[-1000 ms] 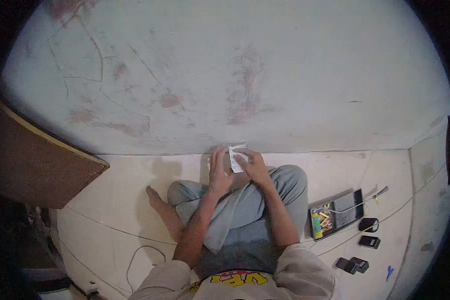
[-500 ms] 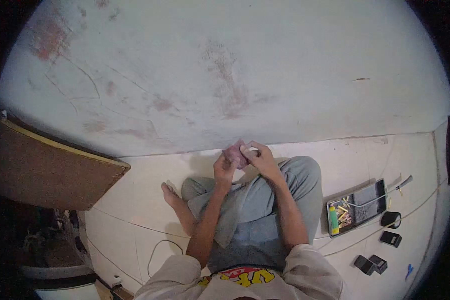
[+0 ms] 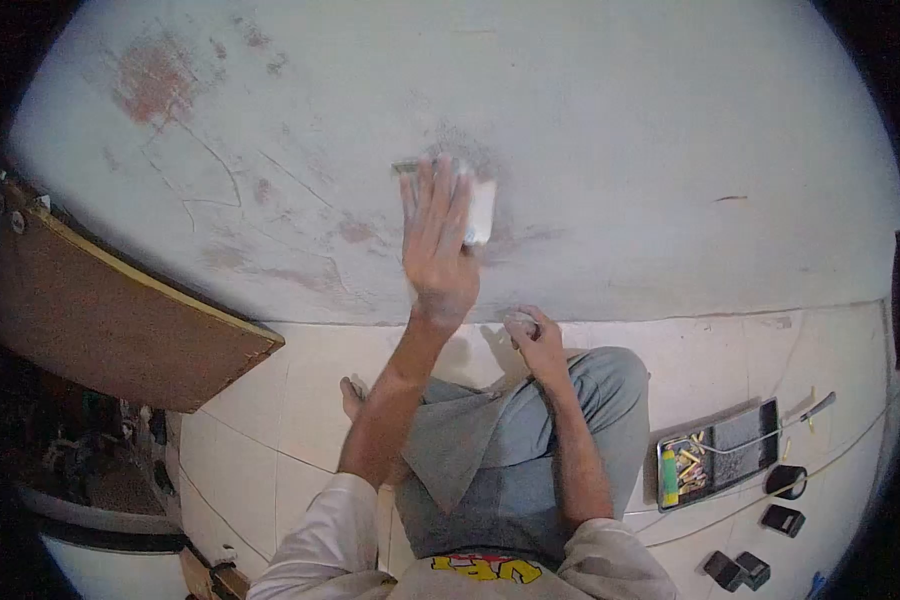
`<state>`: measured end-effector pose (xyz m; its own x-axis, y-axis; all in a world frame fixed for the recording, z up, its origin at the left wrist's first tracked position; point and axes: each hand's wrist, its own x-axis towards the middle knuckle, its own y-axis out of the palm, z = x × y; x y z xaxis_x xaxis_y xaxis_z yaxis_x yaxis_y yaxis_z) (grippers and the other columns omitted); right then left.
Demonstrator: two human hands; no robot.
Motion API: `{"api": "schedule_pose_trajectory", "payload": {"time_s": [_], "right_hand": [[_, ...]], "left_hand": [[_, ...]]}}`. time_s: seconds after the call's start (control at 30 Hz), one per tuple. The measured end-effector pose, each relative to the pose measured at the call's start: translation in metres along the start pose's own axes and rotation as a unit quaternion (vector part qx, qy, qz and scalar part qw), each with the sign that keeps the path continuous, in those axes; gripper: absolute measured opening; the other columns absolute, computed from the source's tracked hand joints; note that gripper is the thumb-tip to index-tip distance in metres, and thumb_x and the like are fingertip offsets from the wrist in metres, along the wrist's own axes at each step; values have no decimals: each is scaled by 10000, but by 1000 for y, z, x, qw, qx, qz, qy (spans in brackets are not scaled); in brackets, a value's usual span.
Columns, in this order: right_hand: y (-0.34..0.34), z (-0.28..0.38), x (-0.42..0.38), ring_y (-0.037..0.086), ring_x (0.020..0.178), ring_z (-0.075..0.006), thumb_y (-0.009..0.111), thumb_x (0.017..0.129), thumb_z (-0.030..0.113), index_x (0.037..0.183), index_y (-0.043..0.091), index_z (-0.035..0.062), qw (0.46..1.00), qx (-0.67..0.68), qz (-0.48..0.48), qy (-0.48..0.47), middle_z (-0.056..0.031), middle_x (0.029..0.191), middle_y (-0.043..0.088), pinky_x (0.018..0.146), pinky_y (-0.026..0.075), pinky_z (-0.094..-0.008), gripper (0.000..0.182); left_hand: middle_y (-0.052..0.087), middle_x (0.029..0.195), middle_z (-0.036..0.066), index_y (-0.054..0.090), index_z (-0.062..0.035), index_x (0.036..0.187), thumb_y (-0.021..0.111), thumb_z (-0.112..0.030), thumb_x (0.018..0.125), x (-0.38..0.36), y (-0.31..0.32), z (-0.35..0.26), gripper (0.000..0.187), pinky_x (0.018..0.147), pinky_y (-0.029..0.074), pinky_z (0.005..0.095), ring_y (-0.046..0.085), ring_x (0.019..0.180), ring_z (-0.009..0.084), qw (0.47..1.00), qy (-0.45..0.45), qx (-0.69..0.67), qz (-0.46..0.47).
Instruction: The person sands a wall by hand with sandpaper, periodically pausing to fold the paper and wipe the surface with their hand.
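Two hands are in view, and only your left hand [image 3: 438, 245] is at the wall [image 3: 610, 130]: its palm lies flat and its fingers [image 3: 432, 195] are spread wide over a pale folded sheet [image 3: 480, 210], probably sandpaper, which it presses against the plaster beside a reddish worn patch. The flat, spread hold looks chosen to bear evenly on the sheet and keep it from slipping. Your right hand [image 3: 535, 340] rests low, just below the wall's foot and above your raised knee, its fingers curled together around something small and pale; what it is cannot be told. You sit cross-legged on the tiled floor [image 3: 270, 400], close against the wall, presumably to reach the low plaster. Well to the right of the wall patch, on the floor, a dark tray [image 3: 720, 450] holds small yellow pieces and a green item, within your right arm's reach. Beyond it lie several small dark objects [image 3: 785, 500]. A brown board [image 3: 120, 310] leans left of the wall patch.
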<state>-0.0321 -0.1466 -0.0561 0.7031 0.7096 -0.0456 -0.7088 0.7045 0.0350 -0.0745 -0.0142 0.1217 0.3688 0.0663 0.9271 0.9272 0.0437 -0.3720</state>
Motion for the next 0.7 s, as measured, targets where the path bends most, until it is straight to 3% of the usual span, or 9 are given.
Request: {"api": "schedule_pose_trajectory", "payload": {"time_s": [0.07, 0.1, 0.17, 0.23, 0.3, 0.47, 0.53, 0.63, 0.7], "right_hand": [[2, -7, 0, 475, 572, -80, 660, 851, 234, 1116, 604, 20, 997, -39, -9, -67, 5, 606, 534, 541, 394, -241, 345], [1, -3, -1, 475, 572, -80, 660, 851, 234, 1116, 604, 20, 997, -39, -9, -70, 5, 606, 534, 541, 394, -241, 345], [-2, 4, -3, 565, 615, -204, 683, 799, 287, 1095, 614, 41, 995, -90, -14, -37, -154, 732, 633, 611, 458, -327, 391], [0, 0, -2, 579, 628, -223, 685, 793, 292, 1108, 610, 45, 996, -82, -12, -32, -166, 741, 632, 618, 464, -334, 407], [3, -4, -3, 593, 642, -241, 687, 788, 298, 1121, 605, 50, 997, -76, -7, -28, -178, 750, 632, 626, 469, -341, 424], [5, -8, -4, 610, 658, -312, 672, 796, 282, 1104, 604, 53, 987, -140, -41, -61, -182, 730, 621, 632, 477, -377, 389], [2, 5, -6, 618, 683, -329, 670, 797, 277, 1097, 604, 52, 989, -138, -22, -40, -193, 752, 629, 645, 480, -385, 382], [1, 8, -8, 627, 728, -360, 667, 797, 278, 1096, 600, 44, 990, -142, -2, -21, -216, 800, 640, 669, 485, -399, 386], [0, 3, -6, 629, 748, -373, 666, 796, 283, 1101, 595, 37, 989, -147, -6, -22, -228, 827, 645, 680, 486, -405, 398]], "left_hand": [[444, 1362, 211, 504, 41, 1252, 530, 7, 777, 8, 10, 2, 476, 1071, 255, 582, 346, 1322, 367, 997, 66, 23, -13], [458, 1354, 198, 511, 36, 1249, 591, -52, 769, 1, 16, 1, 494, 1073, 276, 551, 364, 1311, 360, 995, 92, 23, 41], [479, 1347, 162, 525, 17, 1245, 644, -123, 767, -27, 31, 3, 512, 1077, 308, 498, 399, 1295, 327, 982, 138, -6, 127], [487, 1347, 138, 532, 3, 1244, 635, -135, 772, -53, 38, 4, 503, 1079, 318, 477, 415, 1289, 301, 974, 159, -32, 160], [502, 1338, 103, 536, -16, 1245, 588, -122, 803, -58, 34, 0, 457, 1077, 343, 432, 446, 1268, 244, 937, 187, -61, 290], [497, 1343, 105, 555, -39, 1227, 567, -117, 811, -1, 21, 18, 423, 1072, 353, 432, 447, 1268, 240, 942, 252, -7, 223], [492, 1347, 115, 561, -24, 1214, 590, -119, 803, 39, 12, 10, 423, 1071, 338, 459, 430, 1281, 272, 972, 198, -2, 125], [506, 1330, 132, 570, -14, 1199, 611, -100, 786, 55, 7, -4, 424, 1071, 322, 481, 417, 1289, 299, 988, 138, 31, 66], [513, 1316, 144, 534, 14, 1230, 616, -131, 743, 19, 22, 8, 515, 1069, 335, 467, 451, 1260, 306, 976, 187, -6, 113]]}}
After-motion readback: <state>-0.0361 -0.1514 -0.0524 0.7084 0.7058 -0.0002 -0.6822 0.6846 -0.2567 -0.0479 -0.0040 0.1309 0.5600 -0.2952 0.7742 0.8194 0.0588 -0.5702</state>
